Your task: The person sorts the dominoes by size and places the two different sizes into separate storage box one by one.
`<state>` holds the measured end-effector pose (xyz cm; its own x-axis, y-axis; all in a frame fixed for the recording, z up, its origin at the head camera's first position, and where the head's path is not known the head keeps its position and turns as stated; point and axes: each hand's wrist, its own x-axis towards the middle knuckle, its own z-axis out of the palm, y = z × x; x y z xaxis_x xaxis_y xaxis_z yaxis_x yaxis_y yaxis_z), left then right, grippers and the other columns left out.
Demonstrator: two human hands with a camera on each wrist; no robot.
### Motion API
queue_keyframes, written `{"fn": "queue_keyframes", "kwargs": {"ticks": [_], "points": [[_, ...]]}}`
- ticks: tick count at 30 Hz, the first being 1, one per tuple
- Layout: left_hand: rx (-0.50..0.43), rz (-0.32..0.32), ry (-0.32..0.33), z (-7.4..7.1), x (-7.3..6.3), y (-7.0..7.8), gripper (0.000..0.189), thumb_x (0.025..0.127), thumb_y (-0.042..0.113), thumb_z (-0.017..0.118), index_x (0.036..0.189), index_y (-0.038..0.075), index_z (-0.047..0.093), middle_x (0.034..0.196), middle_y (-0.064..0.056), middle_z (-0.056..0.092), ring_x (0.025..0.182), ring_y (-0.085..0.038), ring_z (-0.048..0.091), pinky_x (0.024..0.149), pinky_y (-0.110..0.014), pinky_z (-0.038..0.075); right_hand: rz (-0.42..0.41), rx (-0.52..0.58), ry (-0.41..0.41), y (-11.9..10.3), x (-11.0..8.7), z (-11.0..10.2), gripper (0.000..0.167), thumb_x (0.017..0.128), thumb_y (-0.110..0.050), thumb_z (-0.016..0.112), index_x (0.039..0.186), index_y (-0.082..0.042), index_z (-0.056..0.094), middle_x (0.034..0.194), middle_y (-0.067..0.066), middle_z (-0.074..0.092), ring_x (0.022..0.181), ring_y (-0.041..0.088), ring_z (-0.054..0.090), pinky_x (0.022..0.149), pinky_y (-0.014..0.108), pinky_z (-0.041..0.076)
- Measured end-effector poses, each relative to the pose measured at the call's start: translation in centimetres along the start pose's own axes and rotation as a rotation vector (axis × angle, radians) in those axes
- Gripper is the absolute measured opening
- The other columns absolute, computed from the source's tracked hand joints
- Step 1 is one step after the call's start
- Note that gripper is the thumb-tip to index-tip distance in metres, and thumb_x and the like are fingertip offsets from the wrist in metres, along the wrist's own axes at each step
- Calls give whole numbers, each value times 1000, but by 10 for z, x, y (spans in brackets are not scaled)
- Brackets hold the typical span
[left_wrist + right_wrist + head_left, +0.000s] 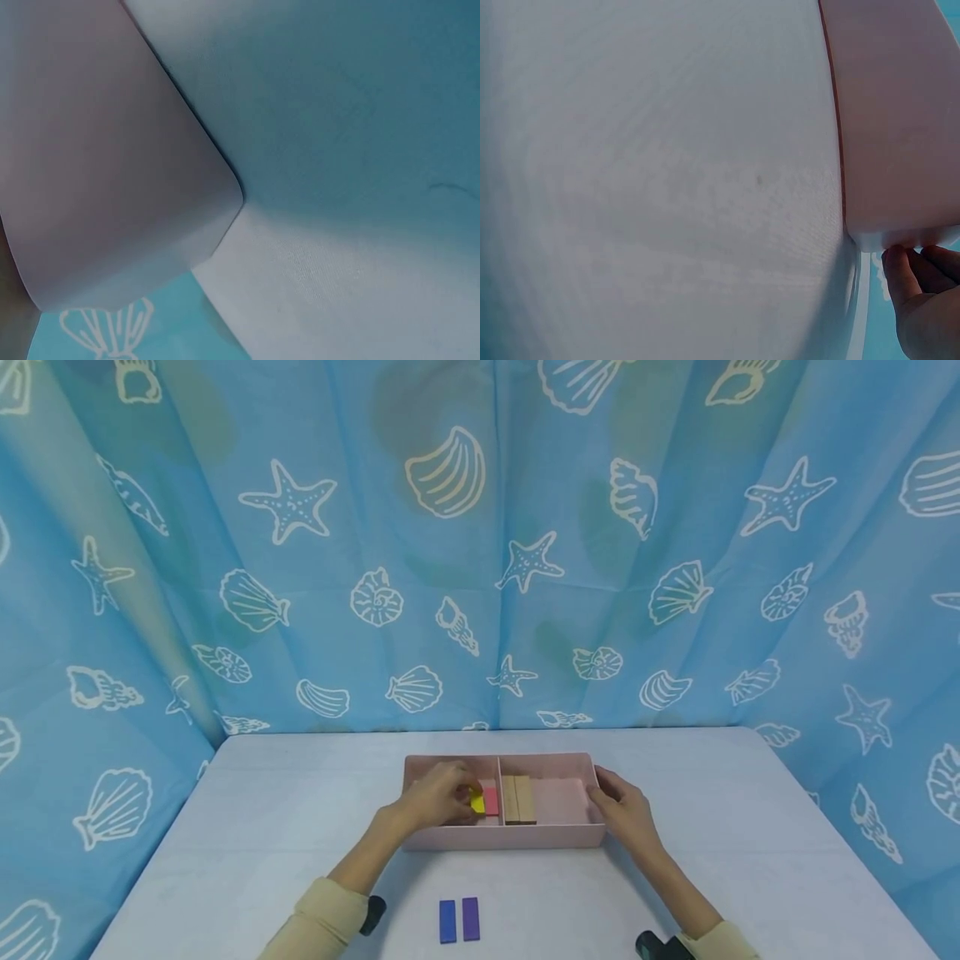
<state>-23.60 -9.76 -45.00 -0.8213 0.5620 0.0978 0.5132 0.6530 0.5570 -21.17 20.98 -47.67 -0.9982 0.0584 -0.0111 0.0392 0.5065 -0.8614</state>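
Note:
A pink two-compartment box (551, 837) stands on the table. My left hand (438, 795) reaches into its left compartment and pinches a yellow block (477, 803) between thumb and fingers. Right beside that lies a pink block (491, 802), close to the divider. In the right compartment, two tan wooden blocks (519, 799) stand side by side against the divider. My right hand (628, 806) grips the box's right end wall, the thumb over the rim. The right wrist view shows the fingers (901, 274) at that wall. In the left wrist view, the box's outer wall (112, 150) hides the left hand's fingertips.
A blue block (447, 922) and a purple block (470, 918) lie side by side on the white table (300, 827), in front of the box. Behind the table hangs a blue curtain (450, 552) with shells and starfish.

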Motion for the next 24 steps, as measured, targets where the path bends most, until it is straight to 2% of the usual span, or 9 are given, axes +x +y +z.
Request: {"fn": "queue_keyframes", "kwargs": {"ticks": [5,12,24], "points": [[3,3,-27,1,1,1,27,82,12,82,106,5,75,94,-2,63,84,-18,57,72,-20,51,-6,-3,4,0,0,0,50,102,-20,52,146,2,43,147,23,46,135,40,43,109,51,38],[0,-11,-66,2,3,-1,26,82,11,82,106,7,75,94,-2,64,82,-12,55,71,-18,51,8,-12,2,1,1,2,51,103,-22,52,147,1,42,148,22,45,136,39,41,110,50,37],[2,-36,-79,5,7,-7,25,83,12,81,107,9,75,93,1,62,82,-13,55,70,-19,50,-10,-9,5,2,0,1,50,103,-21,52,146,2,43,148,21,45,136,39,41,110,50,37]]}}
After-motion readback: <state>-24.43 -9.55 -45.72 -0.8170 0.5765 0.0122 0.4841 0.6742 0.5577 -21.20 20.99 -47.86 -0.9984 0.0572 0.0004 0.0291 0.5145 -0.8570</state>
